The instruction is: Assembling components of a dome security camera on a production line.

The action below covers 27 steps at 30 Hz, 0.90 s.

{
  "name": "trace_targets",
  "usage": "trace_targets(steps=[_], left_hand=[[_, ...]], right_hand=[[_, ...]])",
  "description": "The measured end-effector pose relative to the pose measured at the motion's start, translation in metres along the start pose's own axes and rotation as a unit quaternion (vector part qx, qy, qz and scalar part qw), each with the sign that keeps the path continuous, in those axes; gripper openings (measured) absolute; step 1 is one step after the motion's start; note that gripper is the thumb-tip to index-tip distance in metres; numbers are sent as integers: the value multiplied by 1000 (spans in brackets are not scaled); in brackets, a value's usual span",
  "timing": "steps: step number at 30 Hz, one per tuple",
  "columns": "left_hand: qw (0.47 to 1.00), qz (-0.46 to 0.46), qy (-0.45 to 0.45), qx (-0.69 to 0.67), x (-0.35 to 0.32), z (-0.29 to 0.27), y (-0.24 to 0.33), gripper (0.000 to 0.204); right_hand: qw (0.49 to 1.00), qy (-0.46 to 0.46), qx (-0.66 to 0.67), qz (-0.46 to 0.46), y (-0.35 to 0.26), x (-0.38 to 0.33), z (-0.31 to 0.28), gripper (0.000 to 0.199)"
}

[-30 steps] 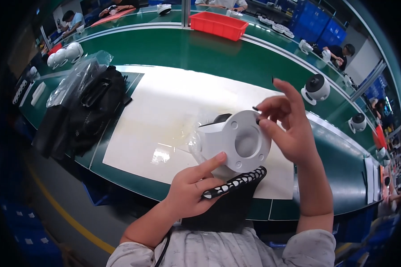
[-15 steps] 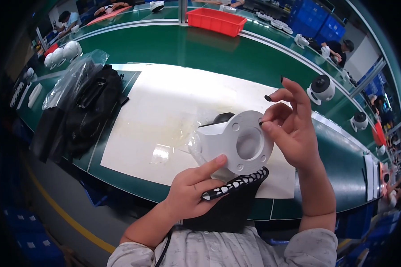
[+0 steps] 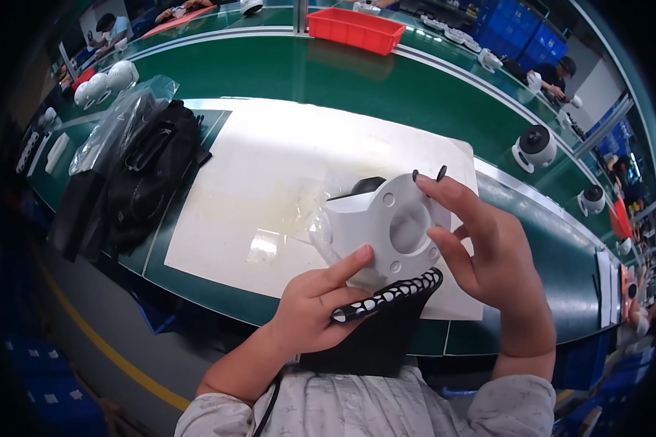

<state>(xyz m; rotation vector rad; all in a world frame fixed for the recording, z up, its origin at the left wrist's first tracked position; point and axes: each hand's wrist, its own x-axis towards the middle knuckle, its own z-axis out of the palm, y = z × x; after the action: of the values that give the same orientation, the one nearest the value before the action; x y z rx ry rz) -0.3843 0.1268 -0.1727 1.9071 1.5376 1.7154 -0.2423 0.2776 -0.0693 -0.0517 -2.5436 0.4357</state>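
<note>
My left hand [image 3: 321, 306] is closed around a white plastic device [image 3: 350, 222] with a flat ring-shaped base facing up, its forefinger lying along the housing. In the same hand is a curved black strip [image 3: 386, 300] with pale round spots, just below the base. The ring has a large central opening and several small round recesses near its rim. Beside the ring's right edge, my right hand [image 3: 488, 247] has its thumb and fingers apart. Two small black discs [image 3: 442, 173] stick to its fingertips. Part of the device's dark top [image 3: 368, 187] shows behind the base.
A white sheet [image 3: 226, 204] covers the green bench. Black cloth-like items [image 3: 153, 175] and clear plastic [image 3: 124, 124] lie left. White round devices [image 3: 109, 84] stand back left, another [image 3: 535, 148] at right. A red bin [image 3: 355, 30] sits beyond; people work at neighbouring benches.
My right thumb and forefinger have come away from the ring's upper right edge and parted. The fingers bearing black discs have lowered toward the ring. My left hand keeps its grip.
</note>
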Motion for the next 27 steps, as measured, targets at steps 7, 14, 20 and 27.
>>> trace_targets(steps=[7, 14, 20, 27], left_hand=[[999, 2, -36, 6, 3, -7, -3, 26], [998, -29, -44, -25, 6, -12, 0, 22], [997, -58, -29, -37, 10, -11, 11, 18], [994, -100, -14, -50, 13, -15, 23, 15]], right_hand=[[983, 140, 117, -18, 12, 19, 19, 52], [970, 55, 190, 142, -5, 37, 26, 48], [991, -13, -127, 29, -30, 40, 7, 44], [991, -11, -127, 47, -25, 24, 9, 32]])
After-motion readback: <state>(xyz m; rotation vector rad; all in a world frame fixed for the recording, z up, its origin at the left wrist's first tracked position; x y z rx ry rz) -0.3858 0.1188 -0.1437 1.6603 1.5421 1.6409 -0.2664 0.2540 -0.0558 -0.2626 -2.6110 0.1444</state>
